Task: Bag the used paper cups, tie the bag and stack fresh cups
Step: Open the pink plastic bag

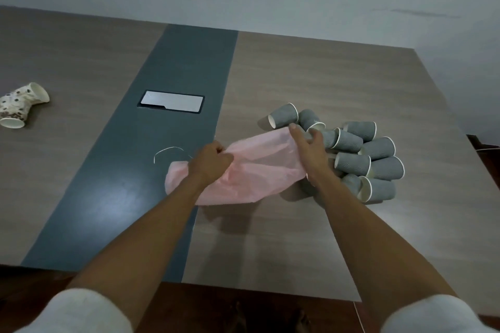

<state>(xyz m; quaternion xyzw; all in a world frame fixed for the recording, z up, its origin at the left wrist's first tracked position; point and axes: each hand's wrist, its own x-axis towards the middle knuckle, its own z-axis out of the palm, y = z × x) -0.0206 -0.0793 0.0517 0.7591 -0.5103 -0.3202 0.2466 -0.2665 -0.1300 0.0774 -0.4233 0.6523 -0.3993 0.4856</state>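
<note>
Hands work a pink plastic bag [251, 170] over a wood-grain table [311, 67] with the bagging stage of the job barely begun. The left hand [209, 161] is clenched on a gathered edge of the bag near the table's dark centre strip [173, 127], while the right hand [307, 147] grips the opposite edge with its fingers curled over the film, apparently pulling the mouth open toward the pile. The bag looks flat and limp, and no cup can be seen inside it. Just beyond the right hand, a heap of grey ribbed paper cups [362, 154] lies tumbled on its sides, touching the bag's edge; these appear to be the used cups, none yet bagged. A thin white tie string [169, 151] lies loose on the dark strip just beside the left hand, unused. At the table's far left, well apart from the work, a short nested stack of patterned paper cups [19, 107] lies on its side, probably the fresh cups awaiting stacking. A metal cable hatch [171, 102] sits in the strip. Filling, tying and stacking all remain to be done.
</note>
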